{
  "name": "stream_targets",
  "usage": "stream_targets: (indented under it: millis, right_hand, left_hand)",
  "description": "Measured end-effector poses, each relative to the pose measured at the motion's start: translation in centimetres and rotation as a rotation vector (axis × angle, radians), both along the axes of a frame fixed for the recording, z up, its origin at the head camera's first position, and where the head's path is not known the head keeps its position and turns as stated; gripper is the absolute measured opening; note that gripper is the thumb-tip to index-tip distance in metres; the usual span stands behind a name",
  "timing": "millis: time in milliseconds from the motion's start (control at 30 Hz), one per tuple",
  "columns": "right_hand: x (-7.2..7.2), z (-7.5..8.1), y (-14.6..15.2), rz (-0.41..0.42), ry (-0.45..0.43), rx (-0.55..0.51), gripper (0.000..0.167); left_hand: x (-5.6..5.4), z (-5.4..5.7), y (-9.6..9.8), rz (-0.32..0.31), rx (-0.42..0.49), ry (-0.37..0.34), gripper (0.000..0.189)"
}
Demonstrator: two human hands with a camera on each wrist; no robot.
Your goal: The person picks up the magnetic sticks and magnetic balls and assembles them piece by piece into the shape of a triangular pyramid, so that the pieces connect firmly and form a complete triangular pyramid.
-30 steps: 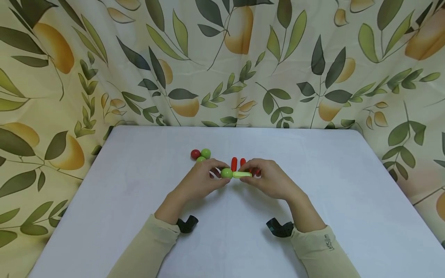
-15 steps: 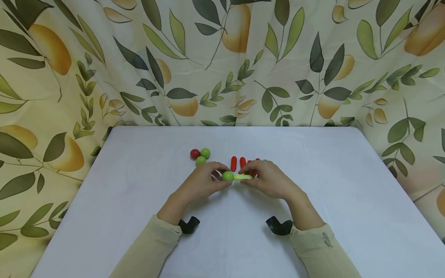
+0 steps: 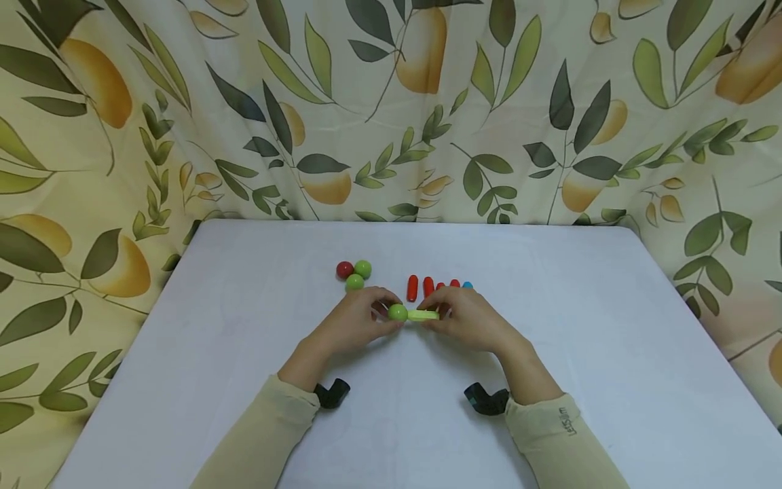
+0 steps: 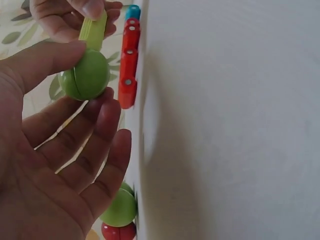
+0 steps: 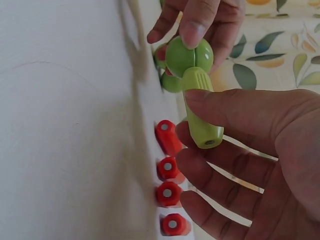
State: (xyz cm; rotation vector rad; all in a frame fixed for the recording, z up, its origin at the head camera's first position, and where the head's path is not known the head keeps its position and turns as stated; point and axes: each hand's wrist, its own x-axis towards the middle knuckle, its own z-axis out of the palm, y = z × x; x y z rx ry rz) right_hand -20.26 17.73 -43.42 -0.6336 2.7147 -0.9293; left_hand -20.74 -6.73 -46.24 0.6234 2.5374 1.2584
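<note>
My left hand [image 3: 360, 317] pinches a glossy green ball [image 4: 89, 75] between thumb and fingertips; a thin seam runs round the ball. Opposite it, my right hand [image 3: 469, 318] pinches a lime-green magnetic rod [image 5: 202, 112] with a ribbed side and a small dark disc in its near end. The rod's other end meets the ball, and the two lie in one line between the hands, held over the white table. The right hand's lower fingers are spread loosely beneath the rod in the right wrist view.
Behind the hands lies a row of several red rods [image 3: 413, 288] with silvery disc ends, and a blue rod [image 4: 133, 11] at its right end. A red ball [image 3: 345, 269] and two green balls [image 3: 363, 269] cluster on the white table [image 3: 244, 272], left of the row. A patterned cloth [image 3: 391, 122] hangs behind.
Both hands have come slightly nearer the body with the ball and rod. More of the row of red rods and the blue rod now shows behind the right hand.
</note>
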Motion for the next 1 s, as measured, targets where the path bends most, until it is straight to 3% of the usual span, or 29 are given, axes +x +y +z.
stream_targets:
  millis: [167, 467, 1000]
  right_hand:
    - [-0.3, -0.4, -0.4, 0.006, 0.003, 0.02, 0.022]
    - [-0.4, -1.3, -0.7, 0.005, -0.016, 0.076, 0.024]
    - [-0.3, -1.7, -0.9, -0.019, -0.02, 0.089, 0.024]
  left_hand:
    - [-0.2, -0.4, -0.2, 0.025, -0.028, 0.021, 0.031]
    - [-0.5, -1.0, -0.2, 0.05, -0.082, -0.022, 0.03]
    - [-0.6, -1.7, -0.4, 0.053, -0.064, -0.029, 0.03]
